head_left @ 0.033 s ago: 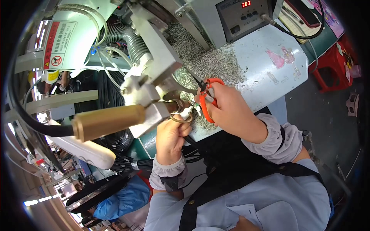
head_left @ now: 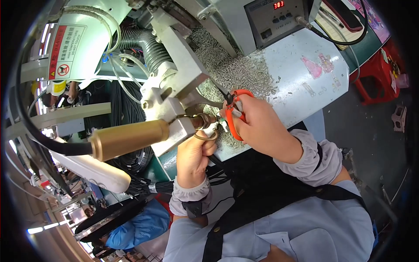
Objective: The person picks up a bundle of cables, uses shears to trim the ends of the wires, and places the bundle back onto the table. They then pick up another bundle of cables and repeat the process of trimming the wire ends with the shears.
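My right hand [head_left: 258, 121] is closed round a pair of scissors with orange loop handles [head_left: 234, 126], their dark blades pointing up and left. By its fingertips is a small white and green piece [head_left: 224, 125], right at the tip of the soldering iron. My left hand [head_left: 192, 153] is closed in a pinch just below that tip; what it grips is hidden by the fingers and the iron's coiled wire. The soldering iron [head_left: 131, 139], with a brass-coloured handle, sits in a metal clamp [head_left: 174, 131] on the machine, left of both hands.
Many small metallic bits [head_left: 244, 74] cover the light worktop [head_left: 301, 91] beyond my hands. A grey control box [head_left: 279, 22] with a red display stands at the back. A ribbed hose [head_left: 152, 50] hangs at the machine. A red stool [head_left: 375, 85] is at right; a person in blue [head_left: 139, 225] sits at lower left.
The soldering iron and its clamp have shifted a little to the right, toward my fingers. Both hands and the scissors stay almost in place.
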`<state>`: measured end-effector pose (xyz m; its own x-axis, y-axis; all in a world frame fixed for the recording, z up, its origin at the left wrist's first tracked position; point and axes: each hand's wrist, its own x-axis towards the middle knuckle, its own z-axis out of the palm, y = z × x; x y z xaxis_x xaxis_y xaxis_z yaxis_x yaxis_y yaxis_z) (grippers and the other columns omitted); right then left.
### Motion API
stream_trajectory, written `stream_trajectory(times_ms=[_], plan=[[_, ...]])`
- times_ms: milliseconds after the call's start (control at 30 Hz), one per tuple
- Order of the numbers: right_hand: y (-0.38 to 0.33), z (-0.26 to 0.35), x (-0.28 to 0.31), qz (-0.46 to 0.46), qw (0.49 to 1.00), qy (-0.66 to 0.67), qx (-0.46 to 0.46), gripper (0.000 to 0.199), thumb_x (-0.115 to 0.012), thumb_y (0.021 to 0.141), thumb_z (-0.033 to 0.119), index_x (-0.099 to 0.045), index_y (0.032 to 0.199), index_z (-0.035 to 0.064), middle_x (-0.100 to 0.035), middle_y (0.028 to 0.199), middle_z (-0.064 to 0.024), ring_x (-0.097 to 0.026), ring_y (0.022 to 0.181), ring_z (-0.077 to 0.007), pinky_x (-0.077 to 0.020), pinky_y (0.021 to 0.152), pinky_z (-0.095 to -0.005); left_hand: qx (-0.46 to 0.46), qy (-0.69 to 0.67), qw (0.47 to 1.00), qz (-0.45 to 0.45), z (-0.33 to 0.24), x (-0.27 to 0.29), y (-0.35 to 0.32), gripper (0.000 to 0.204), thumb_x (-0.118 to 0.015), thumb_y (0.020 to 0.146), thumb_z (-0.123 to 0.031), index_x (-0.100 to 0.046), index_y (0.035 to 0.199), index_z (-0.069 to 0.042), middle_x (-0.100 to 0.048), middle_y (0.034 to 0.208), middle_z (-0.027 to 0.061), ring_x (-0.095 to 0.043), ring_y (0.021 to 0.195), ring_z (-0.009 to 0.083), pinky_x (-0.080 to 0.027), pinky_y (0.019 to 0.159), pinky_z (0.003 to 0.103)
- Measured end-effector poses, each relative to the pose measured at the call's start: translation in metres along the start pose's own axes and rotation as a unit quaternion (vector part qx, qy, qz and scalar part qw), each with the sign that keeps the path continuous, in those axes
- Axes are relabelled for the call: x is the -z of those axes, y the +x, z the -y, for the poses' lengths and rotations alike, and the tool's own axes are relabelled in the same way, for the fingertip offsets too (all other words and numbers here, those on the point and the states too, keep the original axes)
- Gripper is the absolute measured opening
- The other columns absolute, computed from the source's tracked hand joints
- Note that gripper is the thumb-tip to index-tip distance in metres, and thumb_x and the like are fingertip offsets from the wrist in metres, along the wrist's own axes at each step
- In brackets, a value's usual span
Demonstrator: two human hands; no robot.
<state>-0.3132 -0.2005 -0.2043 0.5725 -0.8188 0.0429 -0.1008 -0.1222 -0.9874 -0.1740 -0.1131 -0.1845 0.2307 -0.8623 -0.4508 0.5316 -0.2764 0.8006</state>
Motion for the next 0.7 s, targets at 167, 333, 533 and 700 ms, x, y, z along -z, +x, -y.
stream_trajectory(times_ms=[167, 333, 533, 700], plan=[[0.0, -0.001, 0.0, 0.022, 0.998, 0.054, -0.038, 0.012, -0.052, 0.082, 0.013, -0.052, 0.083, 0.0006, -0.043, 0.049, -0.0031, -0.042, 0.042, -0.0086, -0.0319, 0.04, -0.026, -0.033, 0.021, 0.999, -0.03, 0.001, -0.005, -0.002, 0.027, -0.061, 0.08, -0.022, -0.052, 0.091, 0.001, -0.041, 0.063, -0.0015, -0.026, 0.047, 0.0041, -0.018, 0.04, 0.019], [-0.001, 0.002, 0.0, 0.011, 0.999, 0.02, -0.027, 0.011, -0.051, 0.082, 0.012, -0.052, 0.084, 0.0002, -0.044, 0.05, -0.003, -0.041, 0.044, -0.0075, -0.0316, 0.041, -0.025, -0.036, 0.027, 0.999, -0.02, 0.001, -0.003, 0.0, 0.021, -0.06, 0.08, -0.017, -0.053, 0.09, 0.0, -0.043, 0.064, -0.0008, -0.028, 0.047, 0.0039, -0.018, 0.039, 0.018], [-0.011, -0.008, 0.0, 0.03, 0.997, 0.063, -0.019, 0.011, -0.052, 0.084, 0.012, -0.051, 0.084, 0.0007, -0.044, 0.055, 0.0012, -0.039, 0.048, -0.0045, -0.0314, 0.043, -0.0222, -0.018, 0.032, 0.999, -0.004, 0.002, -0.002, -0.011, 0.015, -0.054, 0.082, -0.009, -0.053, 0.094, 0.002, -0.049, 0.068, 0.0025, -0.036, 0.05, 0.0057, -0.026, 0.041, 0.019], [-0.03, 0.006, 0.012, 0.012, 0.959, 0.27, -0.082, 0.01, -0.053, 0.084, 0.012, -0.05, 0.084, 0.0023, -0.044, 0.06, 0.0043, -0.038, 0.049, -0.0028, -0.0306, 0.044, -0.0208, -0.038, -0.011, 0.999, -0.027, 0.016, -0.02, -0.038, 0.017, -0.05, 0.085, -0.007, -0.053, 0.098, 0.003, -0.052, 0.074, 0.004, -0.044, 0.058, 0.0079, -0.035, 0.048, 0.021]])
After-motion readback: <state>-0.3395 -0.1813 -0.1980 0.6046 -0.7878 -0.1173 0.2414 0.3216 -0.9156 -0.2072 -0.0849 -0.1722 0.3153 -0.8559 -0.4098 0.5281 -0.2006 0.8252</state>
